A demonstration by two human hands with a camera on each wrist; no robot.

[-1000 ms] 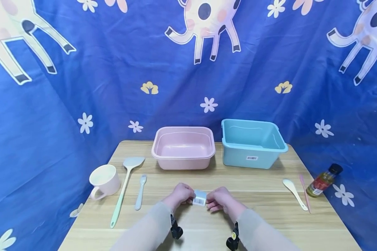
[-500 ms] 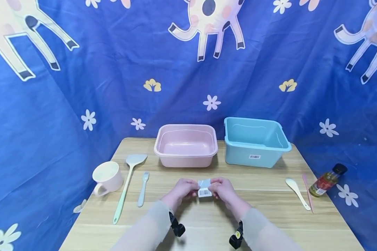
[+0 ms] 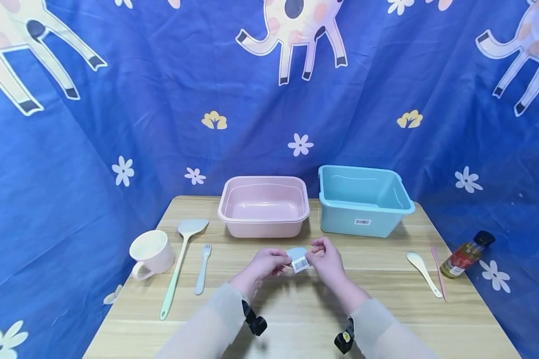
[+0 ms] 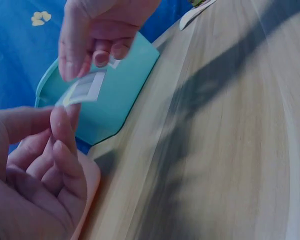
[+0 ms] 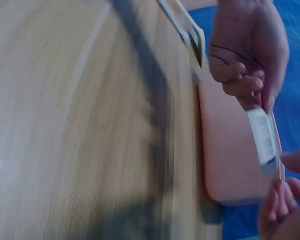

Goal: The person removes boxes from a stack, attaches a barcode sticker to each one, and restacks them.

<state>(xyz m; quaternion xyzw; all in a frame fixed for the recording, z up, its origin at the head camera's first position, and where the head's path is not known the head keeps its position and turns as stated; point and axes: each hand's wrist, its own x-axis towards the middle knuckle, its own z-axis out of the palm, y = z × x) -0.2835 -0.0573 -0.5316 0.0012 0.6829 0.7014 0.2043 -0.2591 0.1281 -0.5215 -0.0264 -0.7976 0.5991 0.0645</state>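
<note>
Label [image 3: 299, 260], small with a barcode, held above the table [image 3: 386, 319] between both hands. Left hand [image 3: 262, 266] pinches one end, right hand [image 3: 325, 257] the other. Seemingly peeling from backing; keep pinches near the corner, pull slowly.

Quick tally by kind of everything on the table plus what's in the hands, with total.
Bins: 2, pink bin, blue bin
Cups: 1, mug
Utensils: 4, spatula, fork, white spoon, pink stick
Bottles: 1, bottle at the table's right edge
Labels: 1, barcode label, pinched by left hand and right hand
Total: 9
</note>
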